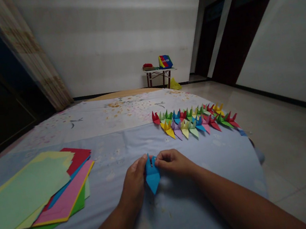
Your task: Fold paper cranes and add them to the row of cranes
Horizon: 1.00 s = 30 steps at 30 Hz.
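A blue paper crane (152, 176), partly folded, is held upright between my two hands above the light blue tablecloth. Its wide pointed flap hangs down toward me, and two narrow points stick up at the top. My left hand (135, 177) grips its left edge, thumb near the upper point. With thumb and forefinger pinched, my right hand (173, 161) holds the right upper point. The fingers behind the paper are hidden. Beyond my right hand stand rows of finished paper cranes (184, 128) in many colours.
A loose stack of coloured paper sheets (31, 188) lies on the left of the round table. The tablecloth (128, 141) is light blue, with a floral white cloth (92, 120) farther back. By the far wall, a small table (160, 70) carries a colourful box (165, 62).
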Available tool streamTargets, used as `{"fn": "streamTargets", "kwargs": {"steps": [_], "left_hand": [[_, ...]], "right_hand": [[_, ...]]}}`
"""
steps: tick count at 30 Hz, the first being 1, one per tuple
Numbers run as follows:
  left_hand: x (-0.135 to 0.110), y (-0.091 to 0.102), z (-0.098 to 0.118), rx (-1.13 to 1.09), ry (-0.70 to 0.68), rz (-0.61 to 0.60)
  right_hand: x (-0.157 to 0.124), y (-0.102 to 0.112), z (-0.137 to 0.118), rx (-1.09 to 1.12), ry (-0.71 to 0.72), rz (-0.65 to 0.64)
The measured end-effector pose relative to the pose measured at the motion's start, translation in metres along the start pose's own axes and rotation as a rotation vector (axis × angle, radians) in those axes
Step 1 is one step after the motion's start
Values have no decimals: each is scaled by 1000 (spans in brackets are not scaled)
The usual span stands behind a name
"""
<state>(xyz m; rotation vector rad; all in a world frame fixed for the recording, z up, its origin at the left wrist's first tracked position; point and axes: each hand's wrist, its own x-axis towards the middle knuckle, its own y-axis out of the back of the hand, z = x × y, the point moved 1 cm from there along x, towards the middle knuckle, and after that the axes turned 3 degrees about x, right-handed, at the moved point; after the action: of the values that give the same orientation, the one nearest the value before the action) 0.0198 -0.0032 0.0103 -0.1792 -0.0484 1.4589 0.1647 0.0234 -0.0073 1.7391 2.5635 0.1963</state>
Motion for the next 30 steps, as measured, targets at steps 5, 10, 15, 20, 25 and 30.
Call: {"fn": "streamTargets", "kwargs": {"steps": [5, 10, 15, 20, 25, 30], "left_hand": [[-8, -7, 23, 129, -2, 13], [-6, -5, 17, 167, 8, -24], [2, 4, 1, 220, -11, 52], [5, 8, 1, 305, -52, 138], [7, 10, -2, 297, -66, 115], [13, 15, -5, 292, -102, 146]], "right_hand": [[5, 7, 2, 47, 15, 86], [8, 12, 3, 112, 67, 152], [8, 19, 0, 16, 190, 208], [1, 20, -10, -177, 325, 243], [-1, 17, -10, -270, 364, 183], [5, 21, -3, -195, 252, 206]]}}
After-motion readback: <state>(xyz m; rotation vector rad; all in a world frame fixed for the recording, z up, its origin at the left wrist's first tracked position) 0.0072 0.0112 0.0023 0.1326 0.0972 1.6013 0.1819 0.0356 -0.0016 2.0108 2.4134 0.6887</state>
